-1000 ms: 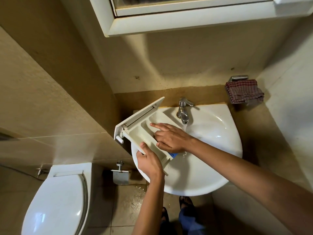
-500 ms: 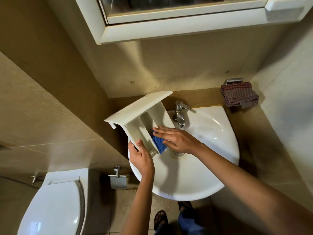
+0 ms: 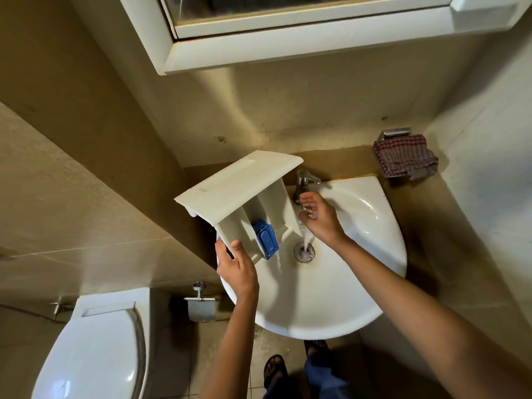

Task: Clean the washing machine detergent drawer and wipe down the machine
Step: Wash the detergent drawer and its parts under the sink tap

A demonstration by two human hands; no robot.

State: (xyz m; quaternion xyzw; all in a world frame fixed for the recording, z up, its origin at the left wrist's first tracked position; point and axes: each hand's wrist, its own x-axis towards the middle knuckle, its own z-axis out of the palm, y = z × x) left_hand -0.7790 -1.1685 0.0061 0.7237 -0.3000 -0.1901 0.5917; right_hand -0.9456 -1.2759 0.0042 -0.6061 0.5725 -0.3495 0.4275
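Head view, looking down on a corner washbasin [image 3: 316,322]. The left hand [image 3: 237,269] grips the near, lower end of the detergent drawer [image 3: 241,188], thumb on its upper face and fingers curled behind the side wall. The drawer is held tilted over the left part of the washbasin, front panel raised toward the wall, open compartments facing right. A blue insert [image 3: 266,240] sits in the middle compartment near the low end, and a thin trickle of water falls from that end into the washbasin. The right hand [image 3: 319,218] is just below the spout of the tap [image 3: 305,180], fingers loosely spread and slightly cupped, holding nothing, apart from the drawer. Running water passes it and lands on the drain [image 3: 304,251]. A checked cloth [image 3: 406,156] lies on the ledge at rear right. A white cabinet [image 3: 288,44] hangs above. A toilet [image 3: 95,358] with closed lid stands at lower left, with a paper holder [image 3: 201,308] on the wall between it and the washbasin.
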